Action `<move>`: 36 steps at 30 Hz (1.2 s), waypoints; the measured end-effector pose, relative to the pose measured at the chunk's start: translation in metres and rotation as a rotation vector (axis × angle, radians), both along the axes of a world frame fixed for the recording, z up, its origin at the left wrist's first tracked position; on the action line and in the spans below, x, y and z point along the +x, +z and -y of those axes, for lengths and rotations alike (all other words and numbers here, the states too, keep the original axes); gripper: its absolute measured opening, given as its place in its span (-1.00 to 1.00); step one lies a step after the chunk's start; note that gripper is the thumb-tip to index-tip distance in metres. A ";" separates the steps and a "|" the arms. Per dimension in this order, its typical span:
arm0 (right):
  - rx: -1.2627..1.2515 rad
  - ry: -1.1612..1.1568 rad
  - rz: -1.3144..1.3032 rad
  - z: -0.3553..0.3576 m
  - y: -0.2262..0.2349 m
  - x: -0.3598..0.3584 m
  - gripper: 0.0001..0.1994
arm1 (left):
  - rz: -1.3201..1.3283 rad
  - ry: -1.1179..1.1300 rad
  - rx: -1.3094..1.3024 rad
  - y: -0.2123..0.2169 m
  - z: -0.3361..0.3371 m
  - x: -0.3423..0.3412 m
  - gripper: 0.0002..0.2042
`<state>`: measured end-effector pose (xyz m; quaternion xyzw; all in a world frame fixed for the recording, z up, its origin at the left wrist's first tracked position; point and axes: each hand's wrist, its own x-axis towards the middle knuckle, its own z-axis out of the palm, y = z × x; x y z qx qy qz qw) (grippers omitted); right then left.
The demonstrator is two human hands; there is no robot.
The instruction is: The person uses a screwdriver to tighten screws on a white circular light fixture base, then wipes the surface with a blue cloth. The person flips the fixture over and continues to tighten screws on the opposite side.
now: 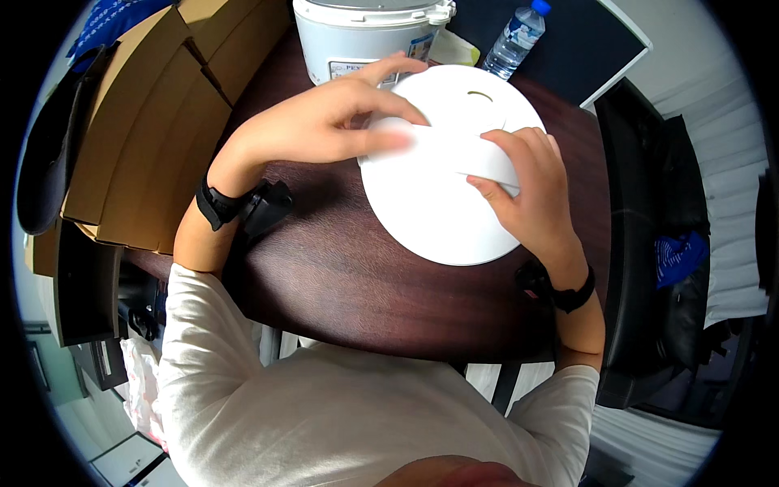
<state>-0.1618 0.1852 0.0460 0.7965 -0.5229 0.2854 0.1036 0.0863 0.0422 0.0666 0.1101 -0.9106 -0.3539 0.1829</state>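
Observation:
A large white round disc (430,215), like a lid or plate, is tilted up in front of me over the dark table. Across its middle runs a smooth white bar-like piece (479,158); whether it is fixed to the disc I cannot tell. My right hand (531,183) is closed around the bar's right end, with the thumb below and the fingers above. At the bar's other end is my left hand (345,118), fingers bent round it and the thumb blurred close to my view. A small curved slot (480,95) shows near the disc's far edge.
Behind the disc stands a white bucket-like appliance (365,36), with a clear water bottle (517,36) to its right. Cardboard boxes (150,130) are stacked at the left on the brown table (341,300). A black couch (649,325) lies beyond the right edge.

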 end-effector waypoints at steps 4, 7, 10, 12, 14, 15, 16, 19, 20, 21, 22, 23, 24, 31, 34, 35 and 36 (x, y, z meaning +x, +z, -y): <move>-0.033 0.056 -0.049 -0.002 -0.006 -0.004 -0.52 | -0.018 -0.163 -0.031 -0.009 0.004 -0.004 -0.64; -0.058 0.058 -0.069 -0.006 -0.005 -0.006 -0.51 | -0.020 -0.170 0.036 -0.013 0.003 -0.008 -0.63; -0.076 0.075 -0.028 -0.005 -0.003 -0.006 -0.49 | -0.053 -0.135 0.028 -0.017 -0.003 -0.009 -0.62; -0.080 0.088 -0.008 -0.005 -0.001 -0.007 -0.48 | -0.064 -0.122 0.078 -0.019 -0.006 -0.013 -0.62; -0.097 0.062 -0.015 -0.003 -0.004 -0.009 -0.54 | -0.061 -0.092 0.133 -0.021 -0.009 -0.017 -0.60; -0.105 0.050 -0.019 -0.003 -0.005 -0.010 -0.56 | -0.051 -0.065 0.164 -0.022 -0.012 -0.018 -0.59; -0.112 0.046 -0.018 -0.002 -0.005 -0.009 -0.60 | -0.039 -0.034 0.196 -0.022 -0.013 -0.018 -0.58; -0.125 0.039 -0.026 -0.002 -0.006 -0.008 -0.68 | -0.046 -0.018 0.210 -0.021 -0.013 -0.019 -0.58; -0.125 0.039 -0.035 -0.002 -0.006 -0.009 -0.69 | -0.052 -0.009 0.228 -0.021 -0.015 -0.020 -0.58; -0.124 0.040 -0.043 -0.002 -0.005 -0.009 -0.70 | -0.058 0.000 0.247 -0.020 -0.017 -0.023 -0.59; -0.130 0.038 -0.048 -0.002 -0.004 -0.008 -0.70 | -0.065 0.011 0.265 -0.020 -0.019 -0.024 -0.59; -0.135 0.035 -0.052 -0.002 -0.003 -0.005 -0.70 | -0.073 0.025 0.248 -0.022 -0.019 -0.025 -0.59; -0.140 0.032 -0.056 -0.002 -0.003 -0.003 -0.70 | -0.082 0.039 0.231 -0.026 -0.019 -0.027 -0.58; -0.140 0.002 -0.055 0.002 -0.007 -0.013 -0.65 | -0.111 -0.002 -0.046 -0.026 -0.015 -0.025 -0.59; -0.123 -0.006 -0.044 0.005 -0.007 -0.012 -0.55 | -0.062 0.039 0.145 -0.016 -0.019 -0.023 -0.42; -0.119 -0.015 -0.055 0.005 -0.005 -0.010 -0.51 | -0.128 0.064 0.210 -0.019 -0.017 -0.024 -0.37; -0.114 -0.024 -0.066 0.005 -0.002 -0.009 -0.47 | -0.194 0.088 0.275 -0.024 -0.014 -0.027 -0.32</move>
